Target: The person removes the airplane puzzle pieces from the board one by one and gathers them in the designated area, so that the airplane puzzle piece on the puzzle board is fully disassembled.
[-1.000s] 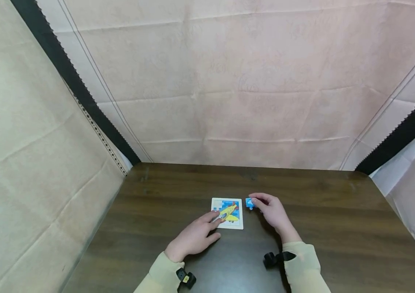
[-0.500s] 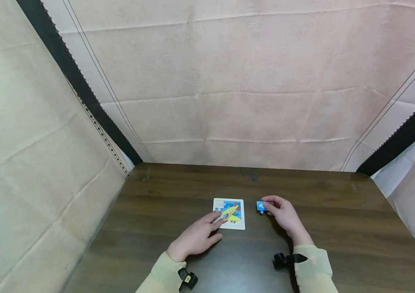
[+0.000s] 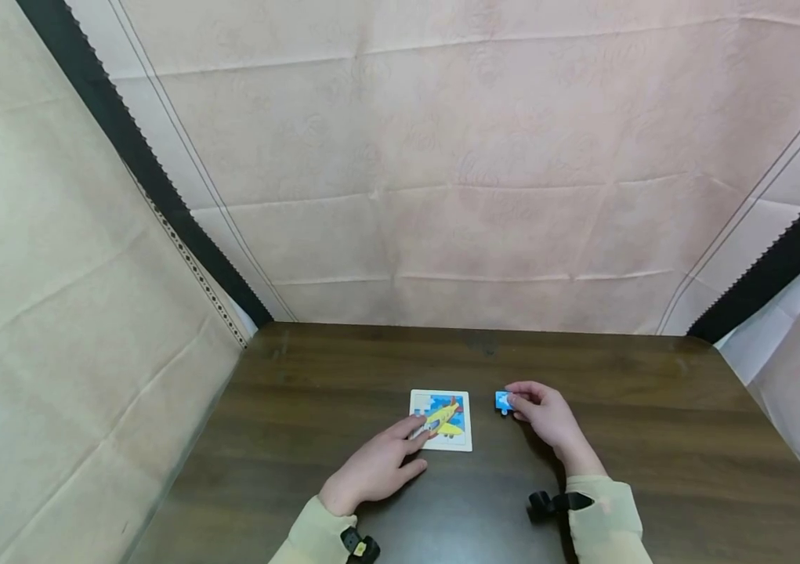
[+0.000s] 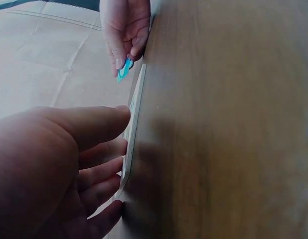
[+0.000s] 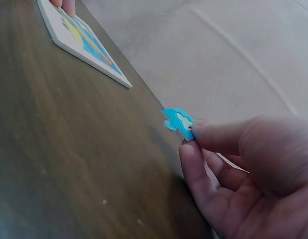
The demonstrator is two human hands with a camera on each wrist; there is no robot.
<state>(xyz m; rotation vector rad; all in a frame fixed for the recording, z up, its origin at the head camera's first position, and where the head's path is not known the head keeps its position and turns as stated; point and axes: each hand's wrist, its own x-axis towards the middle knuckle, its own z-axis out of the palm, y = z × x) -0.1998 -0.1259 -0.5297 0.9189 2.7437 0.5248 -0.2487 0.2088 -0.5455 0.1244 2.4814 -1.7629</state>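
A small white-framed jigsaw puzzle (image 3: 457, 423) with a yellow airplane on blue lies flat on the table. My left hand (image 3: 377, 468) rests its fingertips on the puzzle's lower left part, fingers mostly straight, covering some of the picture. Pale gaps show in the puzzle's upper left. To the right of the frame, my right hand (image 3: 548, 415) pinches a blue puzzle piece (image 5: 180, 122) with a white cloud shape between thumb and fingers. In the right wrist view the piece is held above the table, apart from the puzzle (image 5: 89, 47).
The brown wooden table (image 3: 343, 368) surrounds the puzzle. Pale fabric walls (image 3: 512, 157) stand behind the table and at its sides. Each wrist wears a black strap-on camera (image 3: 546, 505).
Over the last second my right hand has moved a little right, away from the puzzle, with the blue piece in its pinch. The left hand has stayed on the puzzle.
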